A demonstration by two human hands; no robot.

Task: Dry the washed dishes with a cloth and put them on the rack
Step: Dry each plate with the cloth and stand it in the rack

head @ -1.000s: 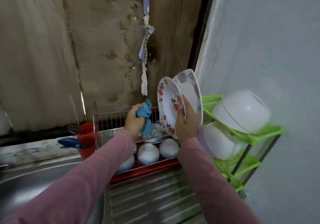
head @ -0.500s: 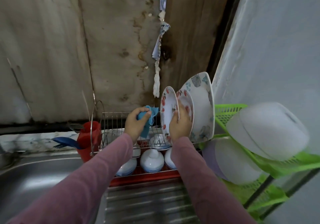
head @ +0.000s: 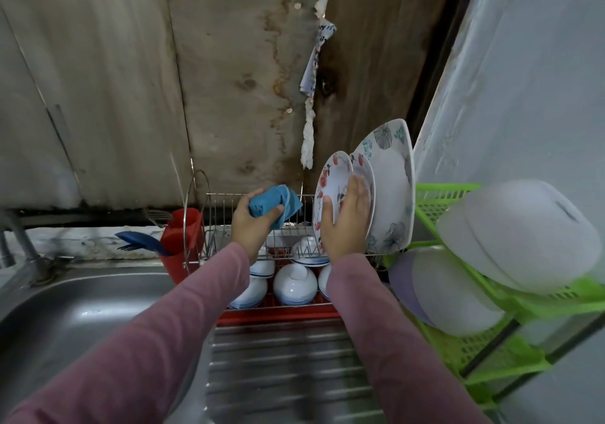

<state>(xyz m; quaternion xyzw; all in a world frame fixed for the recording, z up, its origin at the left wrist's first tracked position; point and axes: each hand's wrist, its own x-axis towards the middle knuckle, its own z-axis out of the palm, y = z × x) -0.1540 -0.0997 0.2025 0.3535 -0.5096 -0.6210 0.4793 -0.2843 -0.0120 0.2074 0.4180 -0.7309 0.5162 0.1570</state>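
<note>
Racking step: your right hand [head: 347, 219], thumb before and fingers [head: 358, 191] behind, pinches the red-flowered plate [head: 330, 188] upright in the wire rack [head: 222, 209], at 9 o'clock of the larger plate [head: 393, 188], while your left hand [head: 250, 227] clenches the blue cloth [head: 275, 206]; next, likely seat it and release.
</note>
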